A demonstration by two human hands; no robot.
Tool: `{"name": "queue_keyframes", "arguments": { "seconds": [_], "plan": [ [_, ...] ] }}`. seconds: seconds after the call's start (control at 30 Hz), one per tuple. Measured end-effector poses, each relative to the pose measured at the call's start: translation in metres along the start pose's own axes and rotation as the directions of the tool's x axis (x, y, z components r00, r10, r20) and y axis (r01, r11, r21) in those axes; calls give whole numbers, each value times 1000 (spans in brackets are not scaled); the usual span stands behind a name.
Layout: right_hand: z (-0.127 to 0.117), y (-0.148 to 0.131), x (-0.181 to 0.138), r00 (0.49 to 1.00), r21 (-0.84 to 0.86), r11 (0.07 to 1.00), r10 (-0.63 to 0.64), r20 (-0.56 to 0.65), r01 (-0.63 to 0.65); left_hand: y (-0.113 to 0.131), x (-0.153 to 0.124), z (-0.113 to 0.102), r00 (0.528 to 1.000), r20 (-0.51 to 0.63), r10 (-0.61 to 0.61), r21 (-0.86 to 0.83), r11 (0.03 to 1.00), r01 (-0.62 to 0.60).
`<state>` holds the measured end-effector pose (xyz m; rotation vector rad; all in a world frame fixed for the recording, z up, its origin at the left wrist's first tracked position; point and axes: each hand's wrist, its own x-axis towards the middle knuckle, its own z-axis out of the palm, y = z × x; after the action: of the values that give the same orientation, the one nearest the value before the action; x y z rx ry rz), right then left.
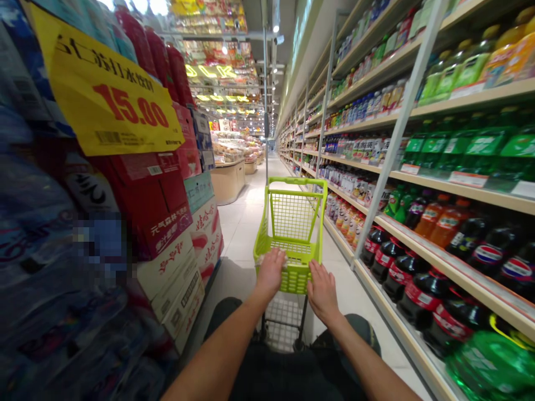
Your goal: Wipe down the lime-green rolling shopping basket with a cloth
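Note:
A lime-green shopping cart (292,223) stands in the aisle straight ahead of me, its upper basket showing nothing inside. My left hand (271,272) is wrapped over the left end of the cart's handle bar. My right hand (321,289) grips the right end of the same bar, fingers curled over it. Both forearms reach forward from the bottom of the view. A lower wire rack (284,317) shows beneath the basket.
Shelves of bottled drinks (434,223) run along the right side. On the left are stacked red and white cartons (175,239) and water packs, with a yellow 15.00 price sign (108,94). The tiled aisle (246,217) runs ahead towards display counters (228,178).

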<state>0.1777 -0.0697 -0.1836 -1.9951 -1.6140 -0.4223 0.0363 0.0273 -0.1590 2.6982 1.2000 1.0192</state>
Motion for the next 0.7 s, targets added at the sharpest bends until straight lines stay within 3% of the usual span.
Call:
{"name": "queue_keyframes", "arguments": {
  "seconds": [0.1,0.17,0.23,0.33,0.4,0.47,0.6,0.7],
  "plan": [
    [-1,4,-1,1000,-7,1000,-7,27,7,38,1,19,989,47,137,-42,990,-135],
    [-3,9,-2,999,-11,1000,-11,35,12,41,3,19,981,68,179,-51,983,-176],
    [-5,12,-3,1000,-12,1000,-6,29,6,22,3,7,986,69,150,-34,988,-148],
    [-4,13,-3,1000,5,1000,-2,7,2,-20,2,-18,1000,17,10,21,1000,-10],
    [0,11,-2,1000,21,1000,2,-23,-1,-29,2,-24,999,10,-38,33,999,38],
    [5,9,-2,998,35,999,7,-58,-5,-13,1,-14,999,44,-9,13,1000,8],
    [9,13,-5,995,68,998,-5,-101,12,47,2,22,980,77,185,-70,981,-179],
    [6,19,-6,993,87,996,-7,-117,17,49,3,27,969,48,241,-78,968,-237]
  ]
}}
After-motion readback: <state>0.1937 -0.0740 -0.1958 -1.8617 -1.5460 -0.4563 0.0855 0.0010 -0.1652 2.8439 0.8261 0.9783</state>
